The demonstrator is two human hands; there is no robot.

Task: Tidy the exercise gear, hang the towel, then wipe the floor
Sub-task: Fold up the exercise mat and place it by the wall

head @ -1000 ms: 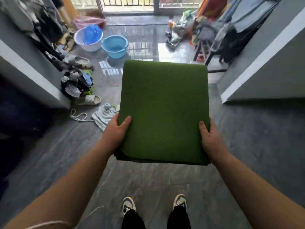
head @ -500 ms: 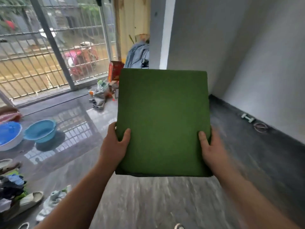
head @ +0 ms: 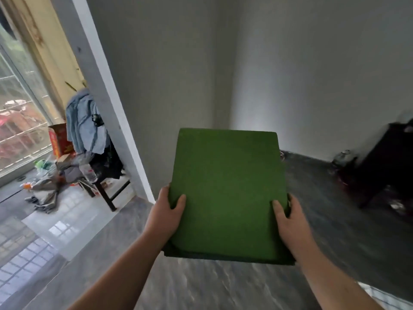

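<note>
A folded green mat (head: 228, 193) filled the centre of the frame, carried flat and off the floor. The left hand (head: 166, 214) gripped its lower-left edge, thumb lying on top and the fingers curled underneath out of sight. The right hand (head: 290, 220) gripped the lower-right edge in the same way, thumb on the upper face. Both hands were closed round the mat, with nothing else in them.

Judging by this, the tidying of the exercise gear was in hand but not finished: the mat was folded and lifted, yet not set down anywhere. The view faced a bare grey corner at upper centre, with dark floor (head: 223, 287) beneath, which looked a likely place to put it, though that is a guess.

No towel could be picked out for certain. A blue garment (head: 83, 121) hung at the left over a dark stool (head: 105, 186) piled with clutter; whether it was the towel could not be told. So hanging the towel seemed yet to do, and no cloth or mop for the floor was in sight. At the right stood a dark cabinet (head: 388, 162), blurred.
</note>
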